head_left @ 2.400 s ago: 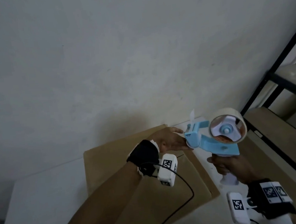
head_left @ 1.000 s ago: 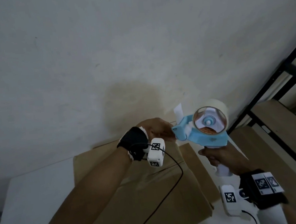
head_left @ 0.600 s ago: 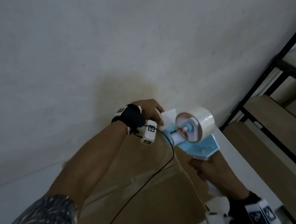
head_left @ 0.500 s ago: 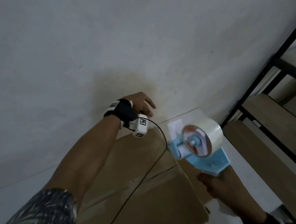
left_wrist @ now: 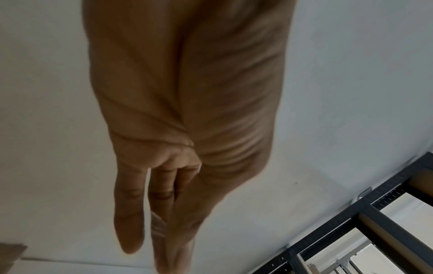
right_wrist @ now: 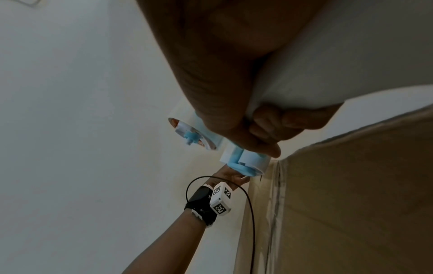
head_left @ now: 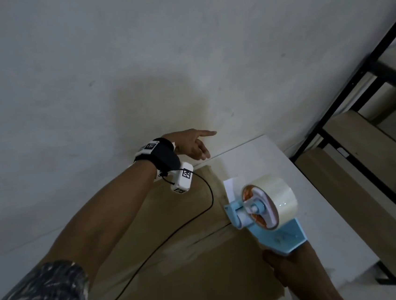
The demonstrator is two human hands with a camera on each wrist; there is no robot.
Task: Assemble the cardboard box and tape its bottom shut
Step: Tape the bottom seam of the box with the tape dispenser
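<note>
1. Head view: my right hand (head_left: pixel 301 278) grips the tape dispenser (head_left: pixel 263 212) over the cardboard box (head_left: pixel 179 261) on the tabletop (head_left: pixel 319 198).
2. Left wrist view: my left hand (left_wrist: pixel 178 129) is open, fingers straight, beyond the box.
3. Right wrist view: fingers (right_wrist: pixel 264 124) wrap the dispenser handle.

No readable text, label or number shows anywhere.

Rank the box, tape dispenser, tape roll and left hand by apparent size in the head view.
1. box
2. tape dispenser
3. tape roll
4. left hand, farthest from the camera, so probably understated.
</note>
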